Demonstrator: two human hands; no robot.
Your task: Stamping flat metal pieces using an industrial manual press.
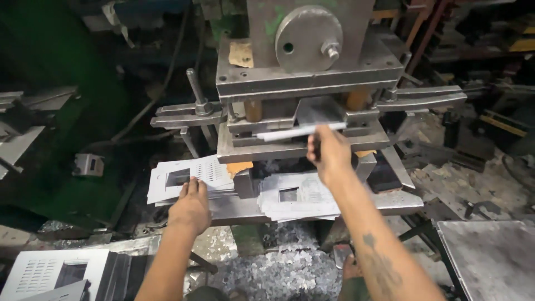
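Nearest, a perforated white metal panel (39,273) lies near left. The left hand (191,205), fingers together, rests flat on the left stack of punched grey sheets (184,178). The right hand (329,151), fingers pinching, feeds a thin grey metal sheet (295,131) into the steel press die (301,111); next it needs seating squarely.

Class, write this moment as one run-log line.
left hand: flat on left sheet stack | right hand: holding sheet in press die | right stack: untouched

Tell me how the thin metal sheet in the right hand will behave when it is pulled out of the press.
The sheet looks thin and flat, so probably light and slightly springy rather than floppy. Its cut edges may be sharp. The right hand pinches only one end, so the far end could sag or catch in the press.
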